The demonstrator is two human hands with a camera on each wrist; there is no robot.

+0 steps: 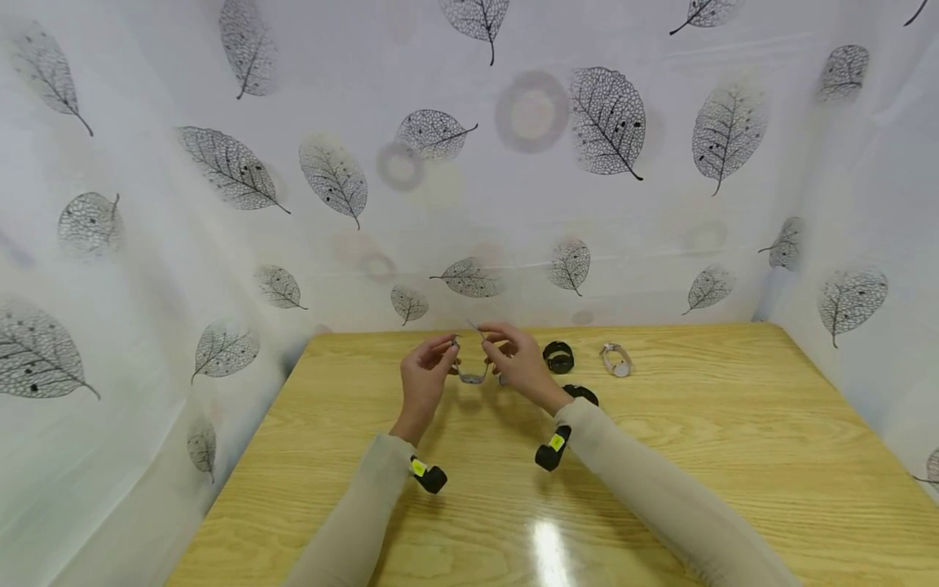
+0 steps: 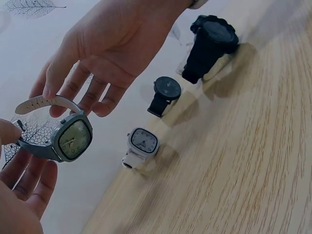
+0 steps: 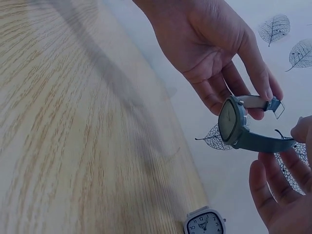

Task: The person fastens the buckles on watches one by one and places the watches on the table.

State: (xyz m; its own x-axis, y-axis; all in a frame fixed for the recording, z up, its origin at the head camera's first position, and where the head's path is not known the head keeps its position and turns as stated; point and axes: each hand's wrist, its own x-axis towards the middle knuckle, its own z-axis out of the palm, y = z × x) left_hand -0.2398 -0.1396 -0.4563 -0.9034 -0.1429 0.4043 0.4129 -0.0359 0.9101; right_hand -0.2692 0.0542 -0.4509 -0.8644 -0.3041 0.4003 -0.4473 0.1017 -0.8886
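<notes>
Between my two hands hangs a wristwatch (image 1: pixel 472 378) with a grey-green strap and a squarish case, raised over the table. Its dial (image 2: pixel 75 140) shows in the left wrist view. My left hand (image 1: pixel 425 379) pinches the strap half with the metal buckle (image 3: pixel 279 108) between thumb and fingers. The other strap half, pale inside and punched with holes, is pinched by my right hand (image 1: pixel 522 365). The two strap ends stand apart. Part of a white square watch (image 2: pixel 144 143) shows beside my right fingers in the head view; the hand hides the rest.
A black round watch (image 1: pixel 559 357) and a watch with a pale strap (image 1: pixel 616 359) lie right of my right hand. A bulky black watch (image 1: pixel 582 395) is partly behind my right wrist. Behind the wooden table (image 1: pixel 704 424) hangs a leaf-print sheet (image 1: pixel 469 212).
</notes>
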